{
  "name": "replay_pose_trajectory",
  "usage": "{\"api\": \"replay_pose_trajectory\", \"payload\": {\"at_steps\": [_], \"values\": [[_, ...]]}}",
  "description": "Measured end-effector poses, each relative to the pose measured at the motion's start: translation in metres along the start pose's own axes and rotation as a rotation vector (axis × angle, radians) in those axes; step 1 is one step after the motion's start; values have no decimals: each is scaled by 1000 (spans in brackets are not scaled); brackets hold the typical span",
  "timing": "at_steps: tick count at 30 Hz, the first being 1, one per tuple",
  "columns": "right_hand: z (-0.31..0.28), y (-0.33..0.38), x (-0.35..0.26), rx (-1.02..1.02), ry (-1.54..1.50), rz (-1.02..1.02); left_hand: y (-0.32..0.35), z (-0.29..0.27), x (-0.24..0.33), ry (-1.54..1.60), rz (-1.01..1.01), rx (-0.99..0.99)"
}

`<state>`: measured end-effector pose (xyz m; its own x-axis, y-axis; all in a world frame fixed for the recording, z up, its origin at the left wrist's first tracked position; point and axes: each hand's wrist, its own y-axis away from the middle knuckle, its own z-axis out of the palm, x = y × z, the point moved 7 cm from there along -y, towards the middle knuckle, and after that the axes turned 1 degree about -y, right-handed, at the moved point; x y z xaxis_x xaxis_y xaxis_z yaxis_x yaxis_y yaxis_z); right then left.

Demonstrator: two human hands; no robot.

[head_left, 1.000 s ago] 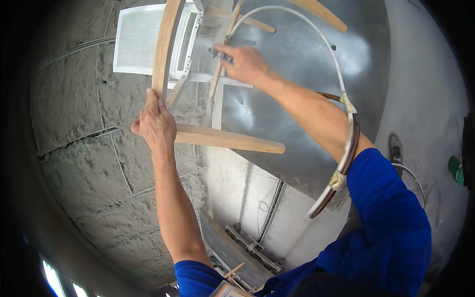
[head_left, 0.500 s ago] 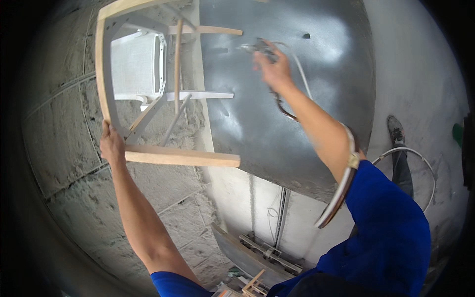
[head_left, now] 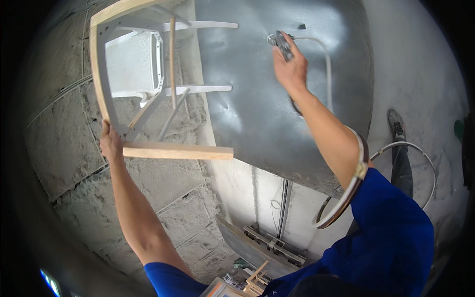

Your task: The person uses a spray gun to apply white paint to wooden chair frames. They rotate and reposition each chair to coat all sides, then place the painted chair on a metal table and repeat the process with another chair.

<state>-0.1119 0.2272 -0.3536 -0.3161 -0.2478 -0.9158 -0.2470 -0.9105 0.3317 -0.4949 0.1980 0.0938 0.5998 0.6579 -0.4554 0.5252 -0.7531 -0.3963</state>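
Well, left grip holds chair, right grip sprayer.

Dusty grey panels left, green object far right

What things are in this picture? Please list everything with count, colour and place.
Chair frame: one, bare wood and white, upper left
Woven panel: one, white, seen through the chair frame
Spray gun: one, dark and metallic, upper centre
Hose: count unclear, white and brown, right of centre
Large sheet: one, grey, upper centre
Dusty surface: one, grey, left
Wooden pieces: several, light brown, bottom edge
Small object: one, green, far right, kind unclear
Shoe: one, dark, right
Shirt: one, blue, lower right
Left hand: one, bare, gripping the chair frame
Right hand: one, bare, holding the spray gun
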Motion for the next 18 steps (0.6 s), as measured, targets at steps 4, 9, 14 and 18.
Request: {"api": "replay_pose_trajectory", "payload": {"at_steps": [4,9,14,18], "values": [[-12,46,-68,-286,111,-574,5,-6,6,128,47,-38],[-2,105,-116,-789,344,-744,21,-13,20,103,42,-162],[-53,134,-150,-966,332,-610,59,-36,43,176,69,-228],[-119,131,-200,-495,-126,-615,86,-47,63,170,233,-336]]}}
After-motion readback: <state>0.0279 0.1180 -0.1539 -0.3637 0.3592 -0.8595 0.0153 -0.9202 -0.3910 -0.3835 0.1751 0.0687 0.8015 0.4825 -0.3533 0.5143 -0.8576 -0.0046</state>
